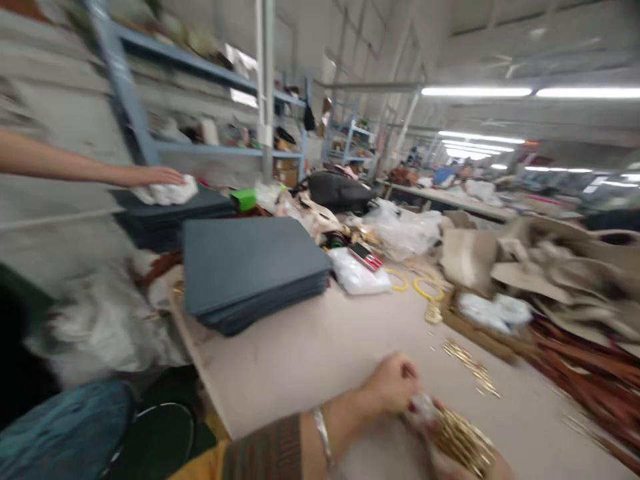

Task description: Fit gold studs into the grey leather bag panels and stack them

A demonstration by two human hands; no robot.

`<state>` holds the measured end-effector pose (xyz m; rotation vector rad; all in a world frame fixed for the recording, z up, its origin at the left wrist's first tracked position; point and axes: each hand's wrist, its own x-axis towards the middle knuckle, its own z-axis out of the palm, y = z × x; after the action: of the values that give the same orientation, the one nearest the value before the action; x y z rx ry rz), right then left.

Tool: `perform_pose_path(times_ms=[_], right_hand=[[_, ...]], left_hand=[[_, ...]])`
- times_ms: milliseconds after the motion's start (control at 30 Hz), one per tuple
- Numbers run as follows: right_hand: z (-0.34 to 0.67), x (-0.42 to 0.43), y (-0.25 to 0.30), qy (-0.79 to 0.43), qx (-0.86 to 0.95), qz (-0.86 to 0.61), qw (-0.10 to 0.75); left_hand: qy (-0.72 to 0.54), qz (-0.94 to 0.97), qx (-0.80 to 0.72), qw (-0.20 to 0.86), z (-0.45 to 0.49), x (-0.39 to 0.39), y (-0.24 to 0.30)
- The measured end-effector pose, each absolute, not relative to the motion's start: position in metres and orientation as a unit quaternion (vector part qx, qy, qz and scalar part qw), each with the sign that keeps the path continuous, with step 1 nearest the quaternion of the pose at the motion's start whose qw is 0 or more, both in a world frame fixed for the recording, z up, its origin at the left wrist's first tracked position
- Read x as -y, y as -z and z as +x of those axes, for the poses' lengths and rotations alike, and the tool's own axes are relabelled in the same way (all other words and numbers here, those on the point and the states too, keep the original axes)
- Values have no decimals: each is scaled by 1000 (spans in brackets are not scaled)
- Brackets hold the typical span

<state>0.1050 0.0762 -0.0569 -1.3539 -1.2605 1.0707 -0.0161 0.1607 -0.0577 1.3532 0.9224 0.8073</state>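
My left hand (395, 383), with a silver bracelet on its wrist, is closed on the gathered end of a clear plastic bag (423, 408). Gold-coloured metal pieces (463, 440) fill the bag, which is blurred. My right hand (500, 467) shows only in part at the bottom edge, holding the bag from below; most of its fingers are hidden. Loose gold pieces (470, 367) lie on the table (310, 353) just beyond the bag.
A dark grey stack of sheets (250, 263) stands at the table's left. Behind it, another person's hand (150, 176) rests on white material (173, 192). Yellow rings (429, 288), a red-and-black box (366, 257), beige material (550, 267) and brown strips (590, 373) lie around.
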Motion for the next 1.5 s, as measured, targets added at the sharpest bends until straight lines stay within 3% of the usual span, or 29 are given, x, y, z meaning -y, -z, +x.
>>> perform_pose_path(times_ms=[133,467,567,767,933,1067,1200,1367,1500], right_hand=[[141,-41,41,-399,484,-650,428],[148,-38,42,-376,493,-667,413],[152,-34,46,-407,425,-650,480],[158,-37,45,-449,260,-453,725],[172,-41,39,-386,176,-386,819],[187,-41,41,-343,142,-389,843],[187,-41,51,-279,207,-501,792],[167,-46,69,-95,488,-683,536],[148,-50,72,-169,589,-673,414]], left_hand=[[-277,597,-401,637,21,-164,80],[-249,751,-410,453,5,-165,70],[-238,769,-406,432,5,-165,69],[-232,766,-406,441,-1,-172,66],[-270,714,-399,508,-1,-177,68],[-352,611,-388,594,-1,-184,62],[-500,463,-383,624,-12,-200,48],[-597,301,-377,641,-30,-221,41],[-591,238,-360,681,-35,-227,41]])
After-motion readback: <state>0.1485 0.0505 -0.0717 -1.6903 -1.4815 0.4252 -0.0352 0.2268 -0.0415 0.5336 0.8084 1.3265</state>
